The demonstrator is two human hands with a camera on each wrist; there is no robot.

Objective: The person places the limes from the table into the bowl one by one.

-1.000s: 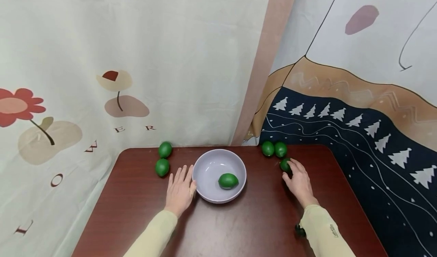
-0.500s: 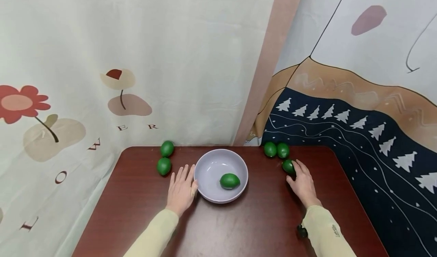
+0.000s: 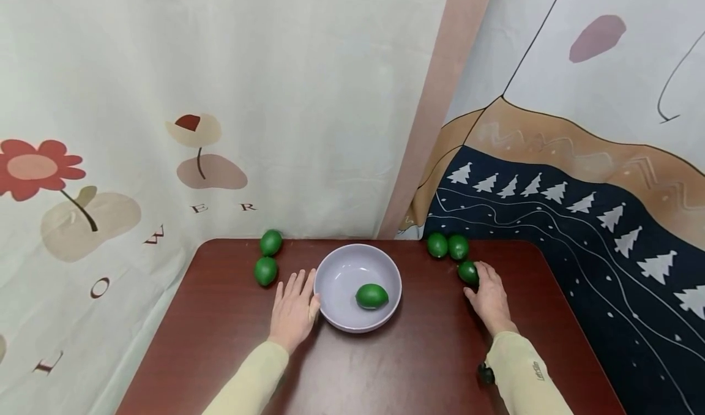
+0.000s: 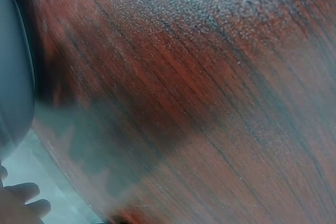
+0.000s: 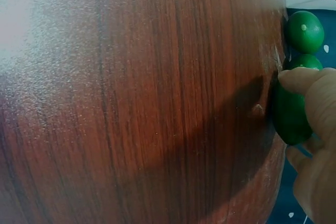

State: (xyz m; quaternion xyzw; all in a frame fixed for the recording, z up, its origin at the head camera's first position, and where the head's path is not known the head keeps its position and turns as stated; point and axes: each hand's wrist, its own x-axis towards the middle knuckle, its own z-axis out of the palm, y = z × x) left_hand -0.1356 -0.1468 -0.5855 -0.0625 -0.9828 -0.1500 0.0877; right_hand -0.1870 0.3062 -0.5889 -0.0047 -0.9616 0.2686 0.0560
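Observation:
A pale lavender bowl (image 3: 337,305) stands mid-table with one green lime (image 3: 371,296) inside. My left hand (image 3: 293,312) lies against the bowl's left side, fingers straight; its fingertips (image 4: 26,191) show at the bottom left of the left wrist view, below the bowl's wall (image 4: 13,77). At the right, my right hand (image 3: 492,299) holds another lime (image 3: 467,272) between thumb and fingers, low at the table. The right wrist view shows the thumb (image 5: 299,80) on one side of that lime (image 5: 291,116) and fingers on the other.
Two limes stand behind the held one: a left lime (image 3: 437,245) and a right lime (image 3: 458,247). Two more, a rear lime (image 3: 271,242) and a front lime (image 3: 266,271), sit at the back left. A printed curtain (image 3: 308,97) hangs behind the dark red table (image 3: 396,372).
The head view has shifted slightly. My right hand and the lime at its fingers have moved a little to the right, relative to the two limes behind. The left hand stays at the bowl.

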